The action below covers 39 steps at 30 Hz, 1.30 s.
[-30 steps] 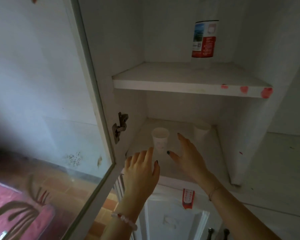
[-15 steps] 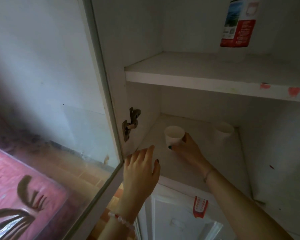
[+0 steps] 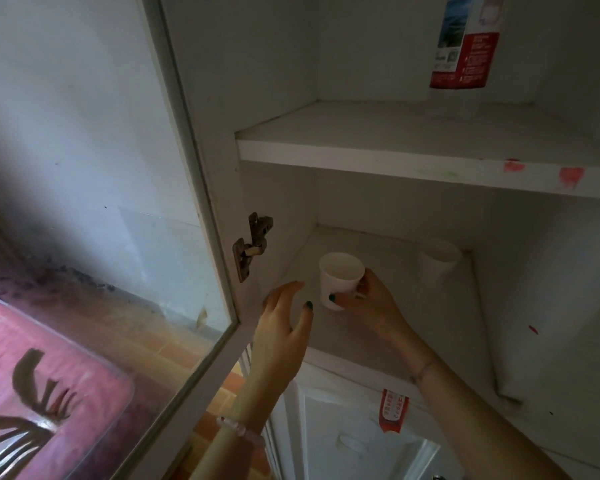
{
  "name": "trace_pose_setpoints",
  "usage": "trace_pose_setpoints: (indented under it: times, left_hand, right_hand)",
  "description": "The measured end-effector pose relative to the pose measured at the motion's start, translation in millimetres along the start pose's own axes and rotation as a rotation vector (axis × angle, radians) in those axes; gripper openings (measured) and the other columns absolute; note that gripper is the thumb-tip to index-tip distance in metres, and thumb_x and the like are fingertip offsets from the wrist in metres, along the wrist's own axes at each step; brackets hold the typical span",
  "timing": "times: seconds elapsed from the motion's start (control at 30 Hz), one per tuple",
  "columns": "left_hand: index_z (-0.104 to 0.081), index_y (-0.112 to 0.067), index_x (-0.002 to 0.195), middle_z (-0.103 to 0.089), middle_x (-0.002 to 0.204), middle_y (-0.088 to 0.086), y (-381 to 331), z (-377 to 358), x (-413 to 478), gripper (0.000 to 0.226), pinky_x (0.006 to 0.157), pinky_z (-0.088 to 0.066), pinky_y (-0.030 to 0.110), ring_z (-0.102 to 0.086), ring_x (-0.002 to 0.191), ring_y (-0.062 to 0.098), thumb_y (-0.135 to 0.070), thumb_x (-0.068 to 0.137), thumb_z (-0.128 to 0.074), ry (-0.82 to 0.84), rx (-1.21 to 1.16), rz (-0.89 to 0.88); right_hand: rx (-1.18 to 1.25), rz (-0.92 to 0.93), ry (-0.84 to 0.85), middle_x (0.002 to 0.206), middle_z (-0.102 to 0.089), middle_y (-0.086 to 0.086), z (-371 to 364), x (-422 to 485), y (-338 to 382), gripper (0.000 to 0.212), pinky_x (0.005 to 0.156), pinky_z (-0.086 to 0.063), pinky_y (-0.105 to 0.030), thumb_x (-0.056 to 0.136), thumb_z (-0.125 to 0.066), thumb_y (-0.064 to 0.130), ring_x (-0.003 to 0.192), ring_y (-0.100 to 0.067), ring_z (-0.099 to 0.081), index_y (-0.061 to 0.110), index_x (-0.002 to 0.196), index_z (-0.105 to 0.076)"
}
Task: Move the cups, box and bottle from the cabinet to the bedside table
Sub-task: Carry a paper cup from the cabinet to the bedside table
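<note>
Left hand (image 3: 281, 327): spread wide, empty, at the lower shelf's front edge.
Near cup (image 3: 340, 279): white paper, on the lower shelf (image 3: 395, 327); likely light, thin-walled, easily crushed; best taken low on the wall.
Right hand (image 3: 368, 301): thumb and fingers wrapped round the near cup's base.
Far cup (image 3: 438, 263): deeper right, untouched.
Bottle (image 3: 465, 53): upper shelf, upright.

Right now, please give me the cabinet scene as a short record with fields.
lower shelf: two white cups
near cup: upright, held by the right hand
far cup: upright at the back, untouched
left hand: open, beside the near cup, holding nothing
upper shelf: one bottle with a red label
door: glass, open
</note>
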<state>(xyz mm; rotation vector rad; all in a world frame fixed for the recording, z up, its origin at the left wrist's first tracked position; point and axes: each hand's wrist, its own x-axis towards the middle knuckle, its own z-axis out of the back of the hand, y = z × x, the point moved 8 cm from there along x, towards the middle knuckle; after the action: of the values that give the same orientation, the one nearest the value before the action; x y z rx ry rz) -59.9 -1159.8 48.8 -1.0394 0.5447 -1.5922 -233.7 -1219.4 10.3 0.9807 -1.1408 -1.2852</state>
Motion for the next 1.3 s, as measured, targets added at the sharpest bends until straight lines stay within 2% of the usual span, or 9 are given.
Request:
trace_pose_setpoints:
  times: [0.1,0.27,0.6,0.7,0.87,1.0,1.1,1.2,1.3]
  left_hand:
    - [-0.053,-0.028,0.126,-0.052,0.129,-0.009,0,-7,-3,0.030,0.095,-0.040,0.022,-0.048,0.118,0.006,-0.025,0.098,-0.043,0.081,-0.342,0.139]
    - [-0.057,-0.030,0.122,-0.058,0.124,-0.012,0,-14,-16,0.035,0.096,-0.044,0.030,-0.053,0.116,0.007,-0.039,0.090,-0.046,0.154,-0.598,0.207]
    - [-0.057,-0.026,0.120,-0.064,0.121,-0.014,-11,-12,-75,0.049,0.099,-0.043,0.039,-0.057,0.116,0.010,-0.053,0.081,-0.042,0.106,-0.719,0.211]
    - [-0.058,-0.026,0.116,-0.066,0.116,-0.013,-17,-12,-98,0.051,0.098,-0.045,0.040,-0.059,0.114,0.011,-0.058,0.077,-0.049,0.034,-0.711,0.213]
    - [-0.055,-0.021,0.119,-0.064,0.119,-0.008,-24,-7,-152,0.090,0.084,-0.052,0.023,-0.060,0.112,0.011,-0.083,0.054,-0.059,-0.122,-0.707,0.254]
    - [-0.063,-0.030,0.110,-0.065,0.117,-0.010,-21,9,-210,0.077,0.083,-0.051,0.022,-0.061,0.110,0.011,-0.084,0.055,-0.056,-0.259,-0.642,0.309]
    - [-0.073,-0.033,0.091,-0.072,0.095,-0.015,-18,31,-258,0.068,0.080,-0.051,0.027,-0.067,0.092,0.006,-0.082,0.045,-0.065,-0.408,-0.660,0.384]
    - [-0.065,-0.020,0.095,-0.074,0.087,-0.005,-23,57,-300,0.090,0.076,-0.055,0.030,-0.070,0.084,0.012,-0.080,0.028,-0.072,-0.544,-0.670,0.440]
    - [-0.067,-0.018,0.091,-0.075,0.082,-0.004,-35,82,-341,0.065,0.071,-0.057,0.028,-0.070,0.085,0.016,-0.066,0.048,-0.076,-0.636,-0.635,0.455]
  right_hand:
    - [0.024,0.000,0.016,0.113,-0.060,0.009,0,-20,5,0.063,0.080,-0.048,-0.022,0.064,-0.081,0.024,0.102,-0.007,-0.058,0.024,0.119,-0.050]
    - [0.068,0.001,0.036,0.112,-0.062,0.008,0,-50,8,0.055,0.083,-0.049,-0.026,0.071,-0.077,0.011,0.102,-0.007,-0.059,0.026,0.118,-0.052]
    - [0.053,0.071,0.147,0.112,-0.063,0.011,6,-101,14,0.056,0.081,-0.049,-0.018,0.070,-0.080,0.020,0.102,-0.001,-0.059,0.026,0.119,-0.054]
    - [0.014,0.093,0.201,0.116,-0.061,0.010,8,-117,13,0.062,0.089,-0.049,-0.025,0.068,-0.080,0.023,0.106,-0.004,-0.057,0.024,0.124,-0.052]
    - [0.000,0.122,0.367,0.118,-0.060,0.008,-2,-153,4,0.067,0.091,-0.050,-0.032,0.066,-0.079,0.029,0.108,-0.006,-0.057,0.024,0.126,-0.049]
    - [-0.006,0.152,0.538,0.121,-0.059,0.000,-29,-191,0,0.066,0.091,-0.051,-0.031,0.068,-0.075,0.026,0.111,-0.012,-0.057,0.014,0.127,-0.048]
    - [0.013,0.125,0.660,0.118,-0.058,0.002,-57,-224,-2,0.054,0.080,-0.049,-0.014,0.075,-0.072,0.016,0.110,-0.016,-0.057,0.016,0.123,-0.048]
    - [-0.002,0.153,0.787,0.117,-0.058,0.006,-86,-259,2,0.054,0.087,-0.048,-0.021,0.076,-0.073,0.015,0.108,-0.012,-0.058,0.022,0.123,-0.048]
    - [-0.017,0.176,0.896,0.117,-0.060,0.004,-115,-299,14,0.052,0.088,-0.050,-0.025,0.077,-0.073,0.022,0.108,-0.014,-0.058,0.022,0.123,-0.050]
